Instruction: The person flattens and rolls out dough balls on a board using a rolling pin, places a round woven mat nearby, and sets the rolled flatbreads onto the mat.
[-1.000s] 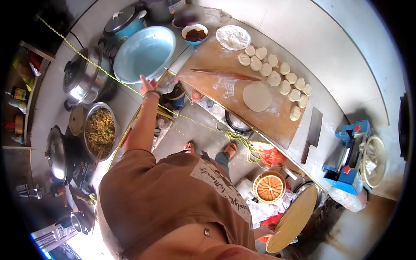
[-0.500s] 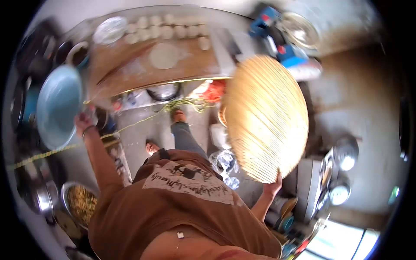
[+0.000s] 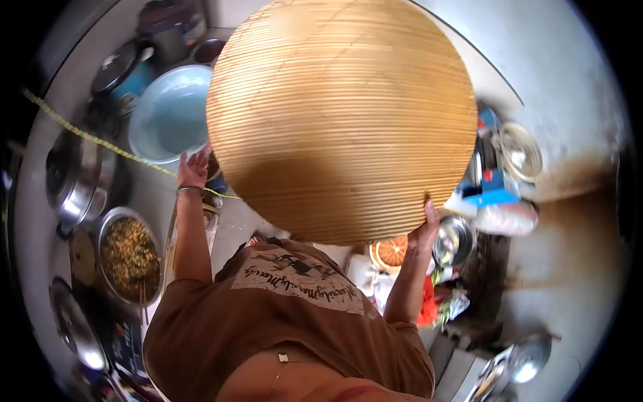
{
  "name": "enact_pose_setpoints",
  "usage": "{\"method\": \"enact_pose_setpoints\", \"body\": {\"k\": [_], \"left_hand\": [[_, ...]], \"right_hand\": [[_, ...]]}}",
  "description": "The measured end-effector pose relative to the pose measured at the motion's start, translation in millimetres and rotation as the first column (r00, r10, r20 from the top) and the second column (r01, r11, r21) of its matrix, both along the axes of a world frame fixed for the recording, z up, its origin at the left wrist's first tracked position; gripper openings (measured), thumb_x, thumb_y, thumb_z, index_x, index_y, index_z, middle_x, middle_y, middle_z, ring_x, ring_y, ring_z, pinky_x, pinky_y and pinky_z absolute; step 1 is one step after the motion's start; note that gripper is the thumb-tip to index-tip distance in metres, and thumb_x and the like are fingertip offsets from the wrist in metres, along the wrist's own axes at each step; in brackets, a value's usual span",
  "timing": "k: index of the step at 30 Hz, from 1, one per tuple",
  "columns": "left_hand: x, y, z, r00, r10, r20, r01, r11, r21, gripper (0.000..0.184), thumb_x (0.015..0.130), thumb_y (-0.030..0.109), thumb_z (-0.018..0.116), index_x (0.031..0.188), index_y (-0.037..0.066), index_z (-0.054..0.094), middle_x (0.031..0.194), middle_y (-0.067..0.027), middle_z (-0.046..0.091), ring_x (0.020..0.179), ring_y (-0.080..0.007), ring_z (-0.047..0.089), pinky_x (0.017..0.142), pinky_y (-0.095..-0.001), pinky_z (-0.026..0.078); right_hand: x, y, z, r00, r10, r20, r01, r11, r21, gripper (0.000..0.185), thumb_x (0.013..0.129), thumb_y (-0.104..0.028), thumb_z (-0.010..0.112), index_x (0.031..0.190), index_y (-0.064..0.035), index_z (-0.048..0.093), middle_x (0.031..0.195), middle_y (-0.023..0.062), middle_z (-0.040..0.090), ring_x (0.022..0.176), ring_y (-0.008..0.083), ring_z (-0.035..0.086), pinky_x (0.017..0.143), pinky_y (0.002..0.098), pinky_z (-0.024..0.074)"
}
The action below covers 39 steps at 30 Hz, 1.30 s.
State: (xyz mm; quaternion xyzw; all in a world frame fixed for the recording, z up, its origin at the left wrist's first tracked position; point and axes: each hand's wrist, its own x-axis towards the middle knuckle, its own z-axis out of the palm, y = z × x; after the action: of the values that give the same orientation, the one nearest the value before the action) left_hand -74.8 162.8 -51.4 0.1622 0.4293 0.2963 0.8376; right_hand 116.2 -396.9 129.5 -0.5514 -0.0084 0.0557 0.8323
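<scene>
One big round slatted board [image 3: 341,127] takes up the upper middle of the view, held up in front of the person, flat face showing, w/ a dark shadow low on its L side & a paler round patch nr the top. R hand [image 3: 425,228] grips its lower R edge, closed on the rim, thumb showing on the face. L hand [image 3: 193,171] is open, fingers spread, holding nothing, just beside the blue basin [image 3: 171,117]; can't tell if they touch. Only writing that's partly legible: looping black script on the shirt print [image 3: 295,285], something like "Marily" repeated, under a dark drawing; exact spelling unclear. No brand can be made out on the blue machine [image 3: 492,181], R of the board, w/ a round basket [image 3: 520,153] beside it. Grey worktop [image 3: 137,191] on the L carries a metal bowl [image 3: 100,244] of chopped filling [image 3: 130,251] w/ chopsticks [image 3: 143,298], a steel pot [image 3: 84,194] & a teal pot [image 3: 130,84] w/ dark lid. Yellow-green rope [image 3: 107,144] runs across, passing nr the L hand. Below the board, R side: an orange-brown basket [image 3: 388,254], a steel basin [image 3: 454,241] & red plastic [image 3: 429,305]. Pale wall [image 3: 562,74] behind, w/ brown staining at far R.
</scene>
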Motion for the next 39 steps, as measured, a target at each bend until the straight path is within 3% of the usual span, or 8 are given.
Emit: {"method": "enact_pose_setpoints", "body": {"k": [8,10,15,22,27,30,34,39], "left_hand": [[-30.7,-48.3,23.1,0.998,0.064,0.026,-0.067,0.985,0.159,0.047,0.095,0.049,0.065,0.111,0.006,0.059,0.118,-0.0138,0.071,0.096,-0.0245,0.07,0.062,-0.0274,0.047],[-32.7,-69.3,40.5,0.995,0.074,0.072,-0.086,0.979,0.183,0.048,0.097,0.049,0.062,0.115,0.005,0.057,0.116,-0.0143,0.071,0.092,-0.0229,0.07,0.059,-0.0248,0.046],[-56.6,-118.3,87.5,0.981,0.02,0.193,-0.083,0.943,0.321,0.064,0.098,0.067,0.048,0.114,0.005,0.059,0.115,-0.013,0.071,0.1,-0.0207,0.067,0.074,-0.0279,0.046],[-87.6,-171.1,129.8,0.895,0.137,0.423,-0.295,0.895,0.333,0.091,0.097,0.076,0.032,0.143,-0.001,0.049,0.137,-0.0108,0.06,0.128,-0.0239,0.055,0.107,-0.0381,0.044],[-99.7,-169.4,70.9,0.877,0.2,0.437,-0.379,0.848,0.37,0.076,0.102,0.063,0.04,0.151,0.005,0.039,0.149,-0.0101,0.049,0.134,-0.0265,0.051,0.113,-0.0428,0.042],[-99.7,-171.6,101.2,0.994,0.042,0.104,-0.084,0.893,0.442,0.068,0.1,0.068,0.038,0.127,0.009,0.059,0.126,-0.0092,0.068,0.111,-0.0189,0.063,0.088,-0.0326,0.043],[-89.7,-163.0,97.0,0.99,-0.023,-0.138,0.082,0.892,0.444,0.071,0.1,0.069,0.039,0.127,0.007,0.06,0.119,-0.008,0.071,0.106,-0.016,0.065,0.087,-0.0314,0.04],[-66.4,-114.4,44.0,0.99,0.056,-0.132,-0.006,0.935,0.354,0.078,0.099,0.071,0.037,0.13,0.003,0.059,0.118,-0.0079,0.072,0.106,-0.0167,0.065,0.086,-0.0325,0.04]], "right_hand": [[57.3,113.8,102.1,0.71,0.169,0.683,0.137,0.919,-0.369,0.021,0.094,-0.013,0.071,0.107,0.0034,0.069,0.104,0.0107,0.071,0.088,0.021,0.067,0.083,0.0346,0.0532],[65.6,128.9,112.1,0.311,0.325,0.893,0.323,0.847,-0.421,0.021,0.089,-0.011,0.073,0.104,0.0033,0.07,0.103,0.0132,0.072,0.087,0.0271,0.067,0.081,0.0371,0.0538],[73.6,176.7,130.0,-0.385,0.558,0.735,0.481,0.801,-0.356,0.029,0.088,-0.021,0.064,0.105,0.0012,0.073,0.112,0.0127,0.072,0.089,0.0271,0.066,0.074,0.039,0.053],[95.6,215.3,126.4,-0.656,0.507,0.559,0.446,0.858,-0.256,0.02,0.089,-0.012,0.063,0.102,-0.0034,0.074,0.111,0.0069,0.073,0.091,0.0201,0.065,0.078,0.036,0.0515],[91.1,229.0,128.7,-0.545,0.511,0.665,0.381,0.857,-0.346,0.019,0.087,-0.015,0.065,0.101,-0.0067,0.074,0.109,0.0062,0.074,0.091,0.0205,0.066,0.08,0.0364,0.0507],[82.9,235.7,140.4,-0.356,0.455,0.816,0.206,0.89,-0.406,0.021,0.084,-0.009,0.069,0.103,-0.0055,0.074,0.104,0.0087,0.074,0.088,0.0238,0.067,0.077,0.0378,0.0529],[102.3,240.8,120.3,0.371,0.39,0.843,-0.017,0.91,-0.414,0.022,0.099,-0.018,0.065,0.105,0.0029,0.071,0.101,0.0137,0.073,0.083,0.0217,0.069,0.075,0.0376,0.0566],[113.4,282.5,104.4,0.89,0.359,0.28,-0.272,0.912,-0.307,0.035,0.098,-0.026,0.068,0.112,0.0061,0.069,0.104,0.0126,0.073,0.086,0.0189,0.069,0.078,0.0325,0.0566]]}}
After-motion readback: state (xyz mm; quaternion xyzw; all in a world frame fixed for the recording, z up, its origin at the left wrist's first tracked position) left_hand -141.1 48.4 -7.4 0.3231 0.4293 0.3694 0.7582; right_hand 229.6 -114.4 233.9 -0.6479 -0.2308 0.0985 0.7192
